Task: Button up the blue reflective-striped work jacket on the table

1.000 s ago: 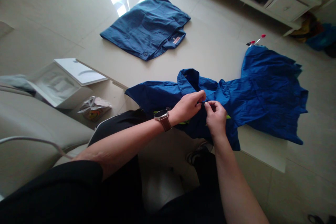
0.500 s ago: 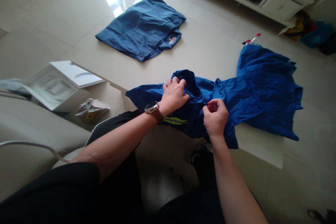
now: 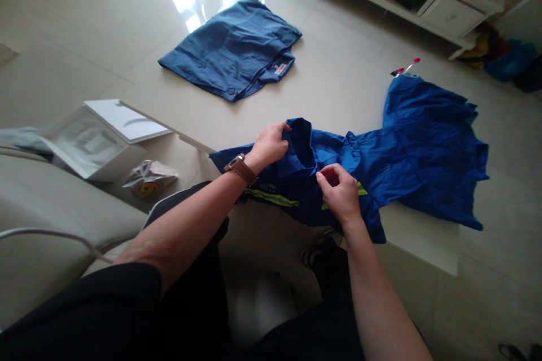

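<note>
A bright blue work jacket [image 3: 372, 152] with yellow-green reflective strips lies spread over the pale low table [image 3: 339, 84], its near part hanging past the front edge. My left hand [image 3: 271, 144], with a watch at the wrist, has its fingers closed on the left side of the jacket's collar. At the collar's lower right corner, my right hand [image 3: 341, 190] pinches the fabric between thumb and fingers. The collar opening gapes between both hands. Farther back on the table rests a folded darker blue shirt [image 3: 232, 48] with a label at its collar.
An open white box [image 3: 95, 146] and a small plastic-wrapped packet [image 3: 150, 179] stand to the left beside a pale sofa [image 3: 55, 225]. Red-tipped sticks [image 3: 410, 65] poke up behind the jacket. A white cabinet [image 3: 453, 11] stands at the back right.
My left hand has moved slightly left and closed on the collar's side. My right hand has shifted a little left and down, and the collar opening shows wider.
</note>
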`<action>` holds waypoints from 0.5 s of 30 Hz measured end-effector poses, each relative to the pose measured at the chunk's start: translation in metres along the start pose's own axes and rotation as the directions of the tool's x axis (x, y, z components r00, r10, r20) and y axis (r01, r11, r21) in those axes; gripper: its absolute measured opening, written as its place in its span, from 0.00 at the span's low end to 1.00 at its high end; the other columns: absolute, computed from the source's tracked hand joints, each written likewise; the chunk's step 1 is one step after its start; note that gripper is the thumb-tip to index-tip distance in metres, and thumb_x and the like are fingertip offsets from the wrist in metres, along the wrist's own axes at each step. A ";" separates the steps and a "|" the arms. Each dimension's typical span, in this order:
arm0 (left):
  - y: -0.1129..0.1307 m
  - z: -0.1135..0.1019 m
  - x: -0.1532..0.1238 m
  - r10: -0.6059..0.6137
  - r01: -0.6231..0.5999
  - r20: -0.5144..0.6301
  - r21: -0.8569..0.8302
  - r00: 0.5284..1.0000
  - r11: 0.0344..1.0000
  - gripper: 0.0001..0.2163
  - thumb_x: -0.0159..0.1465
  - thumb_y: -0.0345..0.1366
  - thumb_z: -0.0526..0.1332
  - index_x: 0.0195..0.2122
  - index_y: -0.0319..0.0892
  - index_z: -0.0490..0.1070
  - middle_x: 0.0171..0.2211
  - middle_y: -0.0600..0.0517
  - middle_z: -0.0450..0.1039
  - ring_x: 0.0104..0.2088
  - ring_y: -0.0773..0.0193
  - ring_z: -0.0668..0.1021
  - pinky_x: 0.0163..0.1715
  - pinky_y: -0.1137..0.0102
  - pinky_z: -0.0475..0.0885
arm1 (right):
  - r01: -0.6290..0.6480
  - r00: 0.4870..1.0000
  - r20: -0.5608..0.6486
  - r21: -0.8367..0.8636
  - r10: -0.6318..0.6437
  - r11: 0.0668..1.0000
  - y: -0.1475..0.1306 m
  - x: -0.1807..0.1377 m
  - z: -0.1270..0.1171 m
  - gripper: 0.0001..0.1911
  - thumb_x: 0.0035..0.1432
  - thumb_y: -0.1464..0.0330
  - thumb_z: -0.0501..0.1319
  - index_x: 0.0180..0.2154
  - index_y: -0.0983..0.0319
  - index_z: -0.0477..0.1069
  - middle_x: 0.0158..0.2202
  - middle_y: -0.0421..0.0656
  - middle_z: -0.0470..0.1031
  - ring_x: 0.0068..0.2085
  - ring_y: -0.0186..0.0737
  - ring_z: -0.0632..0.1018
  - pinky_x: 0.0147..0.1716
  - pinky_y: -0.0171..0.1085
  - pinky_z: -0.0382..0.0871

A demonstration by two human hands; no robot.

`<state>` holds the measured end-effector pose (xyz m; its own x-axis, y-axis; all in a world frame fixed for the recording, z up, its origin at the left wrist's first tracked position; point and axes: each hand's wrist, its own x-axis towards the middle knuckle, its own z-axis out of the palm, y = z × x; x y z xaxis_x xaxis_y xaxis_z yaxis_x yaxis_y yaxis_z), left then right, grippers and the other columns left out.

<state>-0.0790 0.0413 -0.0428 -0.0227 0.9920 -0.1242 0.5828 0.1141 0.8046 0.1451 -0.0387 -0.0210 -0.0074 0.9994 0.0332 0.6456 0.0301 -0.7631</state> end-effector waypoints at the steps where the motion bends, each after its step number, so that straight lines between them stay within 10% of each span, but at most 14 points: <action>1: 0.001 -0.001 0.000 0.011 -0.011 0.009 0.032 1.000 0.999 0.22 0.57 0.25 0.61 0.53 0.42 0.76 0.49 0.42 0.77 0.54 0.50 0.77 0.58 0.56 0.71 | -0.002 1.000 0.017 -0.002 0.002 1.000 0.001 0.001 -0.001 0.12 0.59 0.58 0.63 0.35 0.59 0.73 0.29 0.40 0.75 0.30 0.38 0.75 0.33 0.37 0.69; 15: -0.001 -0.006 -0.002 -0.023 0.009 0.128 0.107 0.991 0.994 0.20 0.59 0.24 0.58 0.53 0.42 0.72 0.52 0.42 0.72 0.49 0.54 0.76 0.55 0.60 0.73 | 0.078 0.989 -0.085 -0.391 -0.120 0.917 0.059 0.026 -0.020 0.08 0.58 0.66 0.59 0.39 0.60 0.74 0.44 0.49 0.76 0.49 0.50 0.73 0.56 0.50 0.67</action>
<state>-0.0840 0.0395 -0.0398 0.0684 0.9740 -0.2158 0.6661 0.1164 0.7367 0.1984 -0.0111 -0.0521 -0.0202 0.9836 0.1794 0.8901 0.0994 -0.4447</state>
